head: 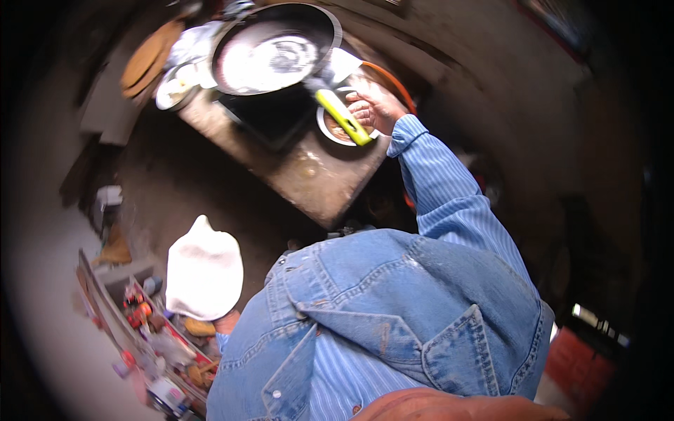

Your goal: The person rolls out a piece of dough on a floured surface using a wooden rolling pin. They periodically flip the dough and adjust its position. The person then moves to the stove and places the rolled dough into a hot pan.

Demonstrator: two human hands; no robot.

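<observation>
At the lower left, my left hand [227, 322] bears a pale, rounded, floppy piece [204, 271], maybe dough. It is overexposed, has a pointed tip and hides most of the hand. My right hand [375, 108] is over a white-rimmed bowl [326, 129] of brownish contents, right beside the frying pan's lime-green handle [345, 118]. Whether its fingers touch the handle or the contents, I cannot tell. The dark frying pan [226, 52] sits above a black cooker [263, 118], with bright glare across its inside.
A worn table [310, 176] carries the cooker, its corner pointing towards me. An orange hose [392, 79] curves behind my right hand. Left of the pan are a dish of pale pieces [174, 94] and a round brown board [150, 60]. A cluttered box [158, 321] stands lower left.
</observation>
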